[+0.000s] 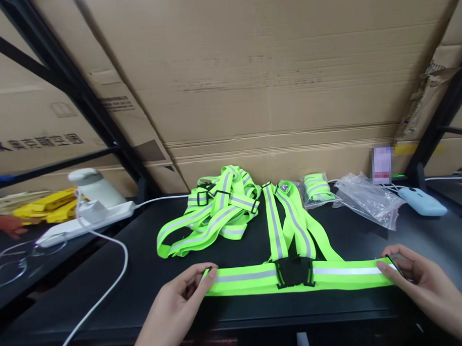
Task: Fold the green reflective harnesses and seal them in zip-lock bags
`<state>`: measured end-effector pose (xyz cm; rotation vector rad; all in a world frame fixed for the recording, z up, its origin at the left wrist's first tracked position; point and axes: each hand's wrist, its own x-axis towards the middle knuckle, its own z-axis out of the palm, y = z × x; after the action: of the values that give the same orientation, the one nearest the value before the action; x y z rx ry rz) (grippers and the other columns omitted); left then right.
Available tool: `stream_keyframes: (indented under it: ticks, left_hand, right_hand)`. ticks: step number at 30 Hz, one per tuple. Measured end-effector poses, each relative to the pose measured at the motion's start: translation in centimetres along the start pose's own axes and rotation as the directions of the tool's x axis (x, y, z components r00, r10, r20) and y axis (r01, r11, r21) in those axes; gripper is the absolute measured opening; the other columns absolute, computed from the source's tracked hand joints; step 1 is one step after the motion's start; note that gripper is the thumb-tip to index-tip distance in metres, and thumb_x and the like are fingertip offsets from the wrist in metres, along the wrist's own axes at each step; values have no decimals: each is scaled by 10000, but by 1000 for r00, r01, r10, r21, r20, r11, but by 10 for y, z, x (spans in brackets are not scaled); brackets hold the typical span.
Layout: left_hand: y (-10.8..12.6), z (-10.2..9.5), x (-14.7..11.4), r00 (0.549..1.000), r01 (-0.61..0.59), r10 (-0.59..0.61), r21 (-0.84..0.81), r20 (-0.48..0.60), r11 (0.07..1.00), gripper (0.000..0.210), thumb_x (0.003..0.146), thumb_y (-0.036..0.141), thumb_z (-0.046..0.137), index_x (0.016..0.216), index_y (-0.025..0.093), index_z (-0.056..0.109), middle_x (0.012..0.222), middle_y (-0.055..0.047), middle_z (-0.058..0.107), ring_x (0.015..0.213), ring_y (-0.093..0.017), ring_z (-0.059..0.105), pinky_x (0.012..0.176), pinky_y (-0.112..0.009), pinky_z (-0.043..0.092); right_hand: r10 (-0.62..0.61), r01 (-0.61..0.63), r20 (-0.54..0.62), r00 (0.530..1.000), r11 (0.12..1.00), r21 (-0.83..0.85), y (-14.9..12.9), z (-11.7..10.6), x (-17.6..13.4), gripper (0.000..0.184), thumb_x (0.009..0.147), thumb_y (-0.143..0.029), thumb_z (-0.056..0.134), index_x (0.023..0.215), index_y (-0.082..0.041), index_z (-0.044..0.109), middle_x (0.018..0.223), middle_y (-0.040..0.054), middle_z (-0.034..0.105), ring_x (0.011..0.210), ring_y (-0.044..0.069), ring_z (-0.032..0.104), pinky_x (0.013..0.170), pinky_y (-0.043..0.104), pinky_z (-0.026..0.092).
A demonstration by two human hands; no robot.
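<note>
Clock set on the black buckle [294,272], 12 pointing away from the person. Green belt [242,277] lies near the front edge of the counter [151,266], long axis 9 to 3, close to level. Left hand [178,301] at 9, thumb and fingers pinched narrow on that end of the belt; right hand [420,280] at 3, same narrow pinch on the other end. A dark piece shows at each end, mostly covered, can't tell what it is. Relation that matters, my read: buckle sits about midway, neither hand clearly nearer, so it's reachable from 9 or 3 alike, but both hands are occupied. Belt looks fairly taut between the pinches; can't tell if it touches the counter or hangs just above. Can't confirm the buckle is latched either. Shoulder straps [293,221] run off the belt toward 12, leaning to 11, lying on the counter, one leg angling back down to about 2. Loose strap pile [217,214] at 10 to 11, just beside them. Wrapped green bundle [317,188] at 1, clear plastic bags [370,201] between 1 and 2.
</note>
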<state>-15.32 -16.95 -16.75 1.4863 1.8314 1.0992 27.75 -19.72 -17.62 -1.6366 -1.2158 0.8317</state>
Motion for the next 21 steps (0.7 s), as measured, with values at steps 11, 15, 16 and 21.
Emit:
stream_keyframes:
  ticks: [11,15,16,21]
  left_hand:
    - [1,2,1,1000,-19,19,55,8,998,580,754,716,676,980,186,742,631,10,585,594,-179,553,544,-233,437]
    - [-1,10,-4,993,-95,102,117,-53,989,534,771,646,721,1072,206,695,627,64,403,538,-132,421,520,-219,380]
    - [1,12,-4,991,-111,119,122,-60,986,528,762,630,739,1080,211,686,640,64,402,548,-133,431,531,-219,392]
    - [21,19,-8,985,-120,124,35,-118,992,564,759,651,736,1109,215,665,661,58,406,550,-141,491,502,-219,432]
  right_hand:
    - [-36,36,-44,998,999,9,-2,3,-6,468,706,-635,773,927,-240,653,646,-15,670,578,174,586,485,220,434]
    - [-102,97,-125,987,994,-44,-6,6,-8,486,663,-600,816,955,-225,716,656,-4,654,575,192,595,468,245,460]
    - [-123,117,-136,983,992,-51,-7,8,-7,485,665,-596,818,957,-219,728,662,1,652,581,195,600,473,250,469]
    - [-186,183,-184,965,983,-35,-22,14,-7,480,708,-601,799,974,-203,755,670,11,636,587,186,604,480,240,473]
